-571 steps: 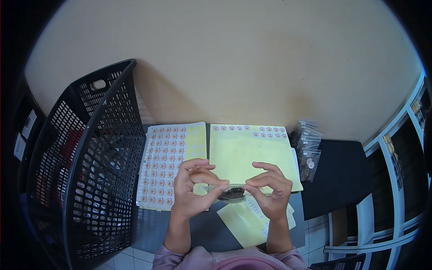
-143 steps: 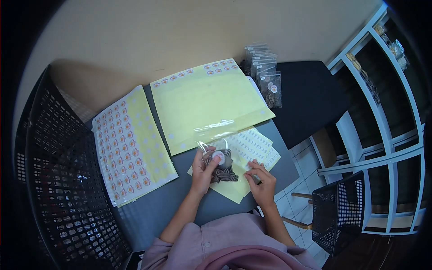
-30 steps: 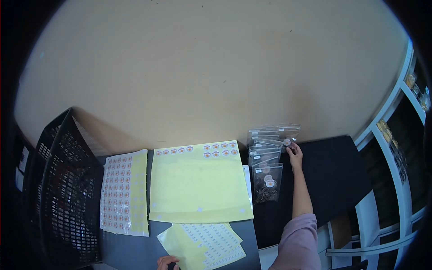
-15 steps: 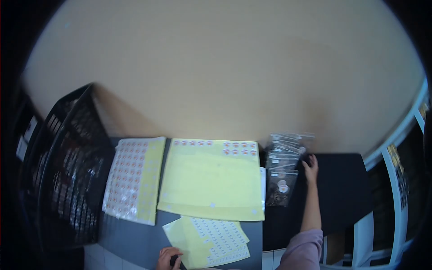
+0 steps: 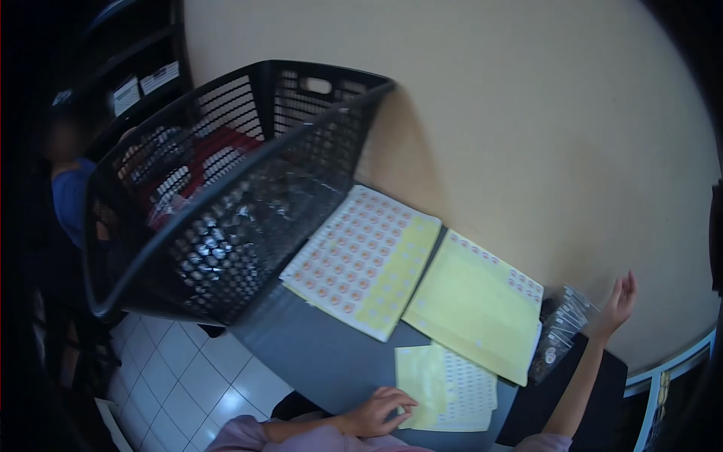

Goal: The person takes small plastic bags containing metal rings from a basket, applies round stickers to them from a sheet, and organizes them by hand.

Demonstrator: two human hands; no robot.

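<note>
My left hand [image 5: 382,412] rests low on the grey table, its fingers loosely bent and a little apart, at the left edge of the small label sheets [image 5: 467,392]. I see nothing held in it. My right hand [image 5: 620,305] is raised in front of the wall, fingers stretched out and holding nothing. Below and left of it lies a pile of clear plastic bags [image 5: 563,325] with pale round pieces inside. A large yellow sheet [image 5: 474,309] with round stickers along its far edge lies between the hands. Left of it is a sheet [image 5: 354,260] full of round orange stickers.
A big black plastic basket [image 5: 256,169] stands at the left, with plastic-wrapped and red items inside. Beyond it is a person in a blue top [image 5: 69,197]. A beige wall [image 5: 512,113] rises behind the table. Tiled floor [image 5: 177,369] shows at lower left.
My view has swung left, bringing the whole basket and the person into sight. My right hand has lifted away from the bags. The left hand stays by the label sheets.
</note>
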